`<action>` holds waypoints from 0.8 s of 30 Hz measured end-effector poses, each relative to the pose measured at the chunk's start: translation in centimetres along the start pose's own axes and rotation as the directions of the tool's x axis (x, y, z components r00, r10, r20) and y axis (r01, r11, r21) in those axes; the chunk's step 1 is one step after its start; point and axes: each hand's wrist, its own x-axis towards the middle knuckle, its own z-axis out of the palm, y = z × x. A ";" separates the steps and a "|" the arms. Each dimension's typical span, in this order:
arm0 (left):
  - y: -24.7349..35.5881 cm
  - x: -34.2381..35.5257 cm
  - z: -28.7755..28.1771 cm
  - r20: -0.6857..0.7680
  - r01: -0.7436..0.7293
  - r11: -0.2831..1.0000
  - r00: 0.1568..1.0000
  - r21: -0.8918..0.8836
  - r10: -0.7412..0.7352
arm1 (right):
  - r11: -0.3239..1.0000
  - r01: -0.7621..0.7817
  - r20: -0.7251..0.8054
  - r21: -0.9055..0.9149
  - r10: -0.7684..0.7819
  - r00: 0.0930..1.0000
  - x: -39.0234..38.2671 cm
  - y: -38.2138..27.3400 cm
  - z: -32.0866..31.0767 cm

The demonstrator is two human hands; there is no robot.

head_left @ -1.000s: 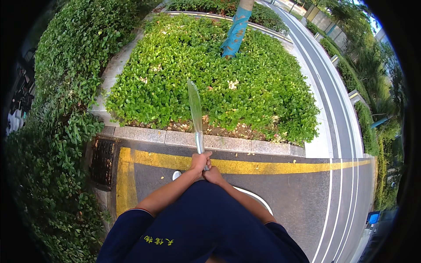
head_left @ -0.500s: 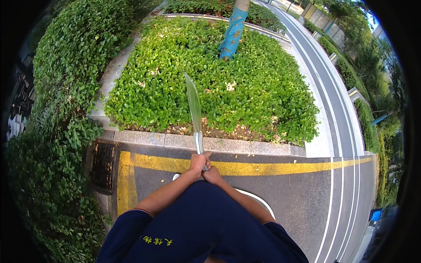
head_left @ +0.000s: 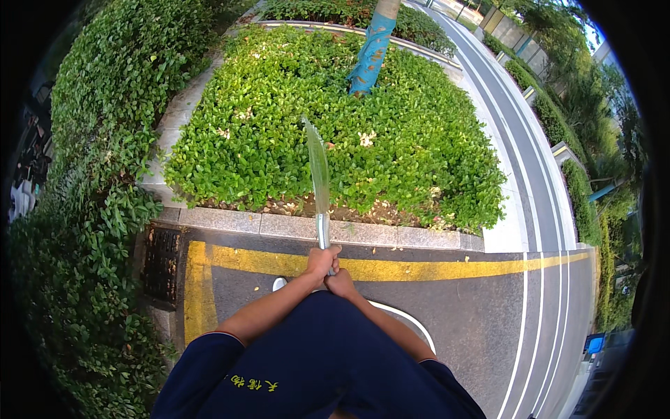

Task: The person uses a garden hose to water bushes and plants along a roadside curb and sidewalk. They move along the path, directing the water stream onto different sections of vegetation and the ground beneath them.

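My left hand (head_left: 322, 261) is wrapped round a pale hose (head_left: 322, 232) close to its outlet. Just below it, my right hand (head_left: 340, 283) is closed round the same hose, nearly touching the left. From the outlet, a thin, clear sheet of water (head_left: 318, 167) rises forward over a low bed of green shrubs (head_left: 419, 146). The hose points away from me, across the stone kerb (head_left: 293, 227). My fingers hide part of the hose, and my body covers what lies behind the hands.
A tree trunk wrapped in blue (head_left: 372, 56) stands in the bed. On the left are a tall hedge (head_left: 98, 167) and a dark drain grate (head_left: 162, 265). A yellow line (head_left: 419, 270) crosses the pavement. A white curved band (head_left: 412, 322), perhaps hose, lies right of me.
The hose outlet and the water sheet have swung slightly to the right. Both hands have shifted a little right with the hose and keep their hold.
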 end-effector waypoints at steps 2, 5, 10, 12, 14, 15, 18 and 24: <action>0.1 -0.2 0.2 0.000 -0.007 1.000 1.000 -0.017 0.007 | 1.000 -0.012 -0.008 -0.004 0.012 1.000 -0.1 0.2 -0.1; 0.0 -0.2 0.2 0.004 -0.008 1.000 1.000 -0.028 0.009 | 0.996 -0.093 0.032 -0.005 0.093 0.995 0.0 0.1 -0.3; -0.5 -0.2 0.1 0.024 -0.002 1.000 1.000 0.006 0.002 | 0.993 -0.122 0.038 -0.002 0.122 0.992 0.1 0.8 -0.1; -0.8 0.0 0.1 0.031 -0.007 1.000 0.999 0.000 0.007 | 0.991 -0.131 0.047 0.000 0.131 0.990 0.3 1.2 0.2; -0.8 -0.2 0.1 0.018 -0.007 1.000 1.000 -0.008 0.007 | 0.991 -0.124 0.039 -0.045 0.126 0.991 0.1 1.1 0.0; -0.7 -0.4 0.2 0.010 -0.006 1.000 1.000 -0.014 0.006 | 0.990 -0.121 0.038 -0.068 0.124 0.992 -0.1 0.8 -0.1; -0.7 -0.4 0.1 0.024 -0.002 1.000 1.000 0.014 0.001 | 0.996 -0.085 0.018 -0.018 0.086 0.996 -1.0 -0.1 -0.5; -0.6 -0.5 0.2 0.012 -0.006 0.999 1.000 0.035 0.005 | 0.995 -0.100 0.020 -0.019 0.100 0.995 -1.5 -0.8 -0.9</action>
